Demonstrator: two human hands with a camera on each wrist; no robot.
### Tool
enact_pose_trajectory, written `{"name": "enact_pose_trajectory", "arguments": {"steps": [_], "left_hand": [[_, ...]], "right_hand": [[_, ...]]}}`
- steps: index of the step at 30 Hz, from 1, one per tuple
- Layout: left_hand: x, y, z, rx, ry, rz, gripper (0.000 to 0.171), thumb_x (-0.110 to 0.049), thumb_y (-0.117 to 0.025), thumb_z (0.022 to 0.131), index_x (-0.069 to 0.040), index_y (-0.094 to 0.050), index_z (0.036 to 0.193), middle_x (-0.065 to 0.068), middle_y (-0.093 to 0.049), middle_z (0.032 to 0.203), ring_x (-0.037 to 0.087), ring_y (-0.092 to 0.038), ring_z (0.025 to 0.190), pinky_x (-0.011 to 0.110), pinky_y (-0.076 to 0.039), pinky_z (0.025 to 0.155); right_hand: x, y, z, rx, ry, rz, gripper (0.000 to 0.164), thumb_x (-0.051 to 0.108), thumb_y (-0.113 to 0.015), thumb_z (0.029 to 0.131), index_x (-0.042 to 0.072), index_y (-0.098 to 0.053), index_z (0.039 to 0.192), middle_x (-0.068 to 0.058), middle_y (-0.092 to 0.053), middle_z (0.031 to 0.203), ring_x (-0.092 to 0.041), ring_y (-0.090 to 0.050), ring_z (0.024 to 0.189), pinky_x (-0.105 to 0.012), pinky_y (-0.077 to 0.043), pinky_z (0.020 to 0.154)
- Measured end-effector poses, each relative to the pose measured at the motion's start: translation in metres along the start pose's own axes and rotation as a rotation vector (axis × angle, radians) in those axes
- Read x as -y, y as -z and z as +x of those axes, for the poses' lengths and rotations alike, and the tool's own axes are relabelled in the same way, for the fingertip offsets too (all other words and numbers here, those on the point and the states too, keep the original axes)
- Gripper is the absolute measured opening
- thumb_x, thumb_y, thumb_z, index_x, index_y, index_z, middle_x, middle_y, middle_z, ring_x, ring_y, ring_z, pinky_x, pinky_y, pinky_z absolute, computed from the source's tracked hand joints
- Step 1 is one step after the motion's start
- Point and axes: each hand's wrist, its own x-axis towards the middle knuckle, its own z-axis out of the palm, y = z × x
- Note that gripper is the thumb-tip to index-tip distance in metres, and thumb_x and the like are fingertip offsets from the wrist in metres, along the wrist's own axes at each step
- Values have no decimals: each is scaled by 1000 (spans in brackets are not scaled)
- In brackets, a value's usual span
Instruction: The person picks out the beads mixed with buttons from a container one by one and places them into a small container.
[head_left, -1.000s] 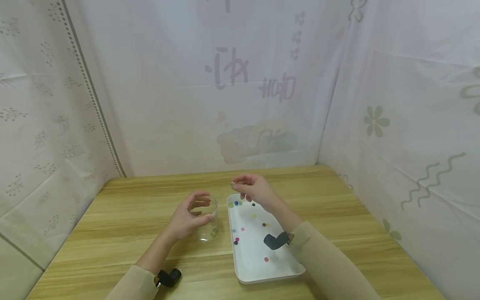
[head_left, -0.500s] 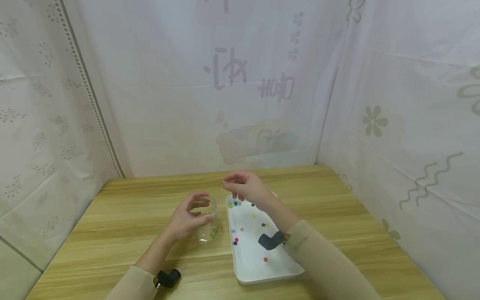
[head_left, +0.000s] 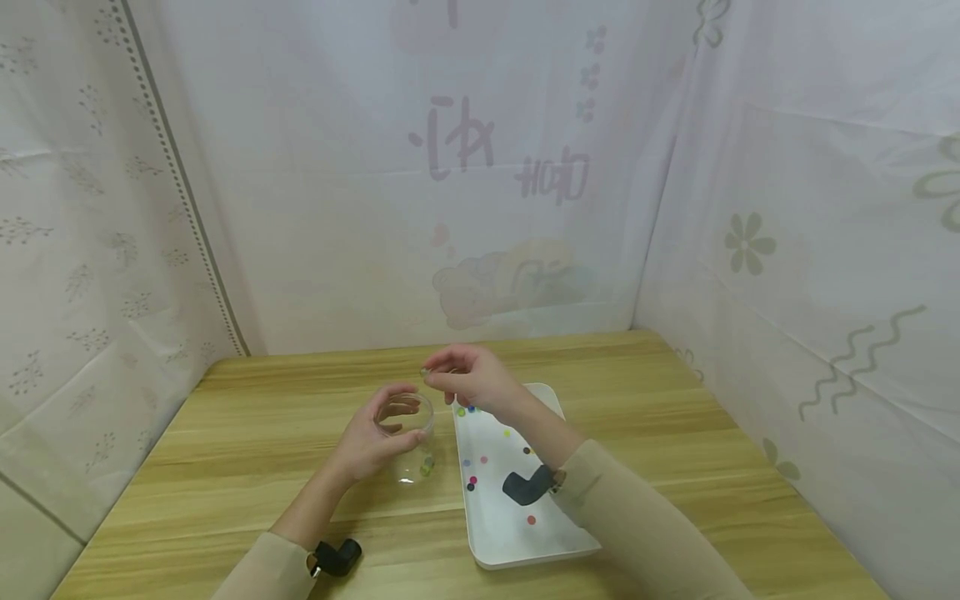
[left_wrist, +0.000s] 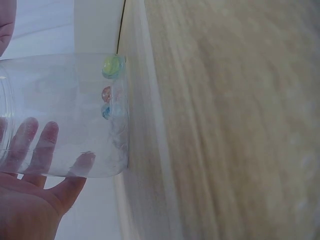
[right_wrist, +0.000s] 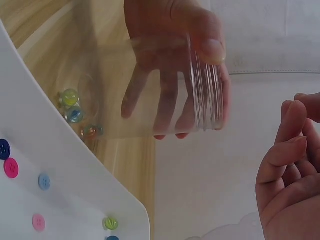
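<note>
A clear, open-topped plastic jar [head_left: 409, 463] stands on the table, and my left hand [head_left: 375, 435] holds it round its upper part. Three glass marbles lie at its bottom: a yellow-green marble [left_wrist: 112, 66], a reddish marble [left_wrist: 106, 94] and a blue marble [left_wrist: 105, 111]. Above and just right of the jar's mouth, my right hand [head_left: 474, 383] pinches a small pale marble [head_left: 425, 372] between thumb and fingertips. The fingers hide that marble in the right wrist view.
Right of the jar lies a shallow white tray [head_left: 498, 537] under my right forearm. Scattered in it are several buttons, among them a red button [head_left: 531, 520], a magenta button [right_wrist: 11, 168] and a light blue button [right_wrist: 44, 181]. A green marble [right_wrist: 111, 223] sits near its far corner.
My right hand has moved left, from over the tray's far end toward the jar's mouth, carrying the small marble. The left hand and jar have stayed in place.
</note>
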Motion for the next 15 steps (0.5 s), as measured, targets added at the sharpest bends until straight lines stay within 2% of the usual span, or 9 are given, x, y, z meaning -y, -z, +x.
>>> {"name": "enact_pose_trajectory", "arguments": {"steps": [11, 15], "left_hand": [[0, 0, 1, -8, 2, -2, 68, -22, -84, 94, -13, -52, 154, 25, -64, 149, 40, -61, 139, 67, -51, 115], [0, -1, 1, -8, 9, -1, 67, -21, -84, 94, -14, -52, 153, 27, -63, 148, 39, -61, 139, 65, -51, 116]], "right_hand": [[1, -8, 5, 35, 15, -38, 25, 20, -77, 102, 11, -75, 125, 1, -74, 104, -16, -62, 71, -23, -42, 54], [-1, -12, 6, 45, 17, -48, 24, 18, -77, 102, 9, -76, 124, 1, -75, 101, -15, -64, 70, -22, -42, 55]]}}
